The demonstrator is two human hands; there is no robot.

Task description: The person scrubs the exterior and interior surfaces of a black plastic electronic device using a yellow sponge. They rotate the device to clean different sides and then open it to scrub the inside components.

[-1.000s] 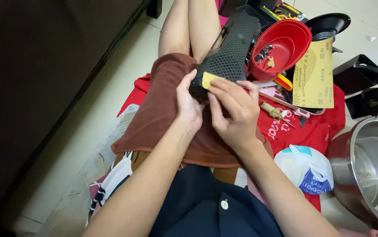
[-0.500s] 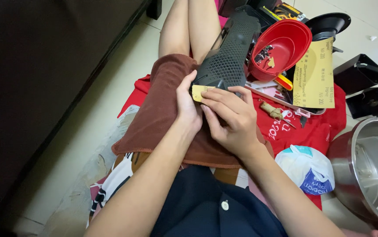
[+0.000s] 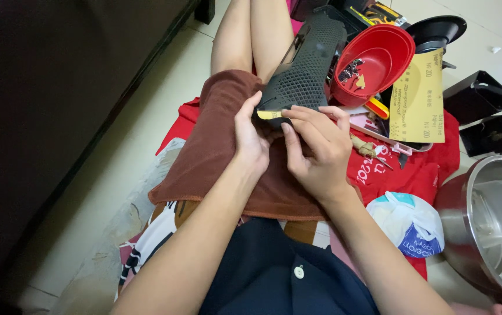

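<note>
Left hand [image 3: 251,137]: grips black mesh part [image 3: 306,64], near end.
Right hand [image 3: 318,149]: fingers pinch yellow pad [image 3: 269,115], mostly hidden.
Mesh part far end: cut off by clutter.

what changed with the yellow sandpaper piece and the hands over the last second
The right hand slid the small yellow sandpaper piece leftward along the black mesh part's near end. The left hand kept its grip there; the red bowl stayed put.
</note>
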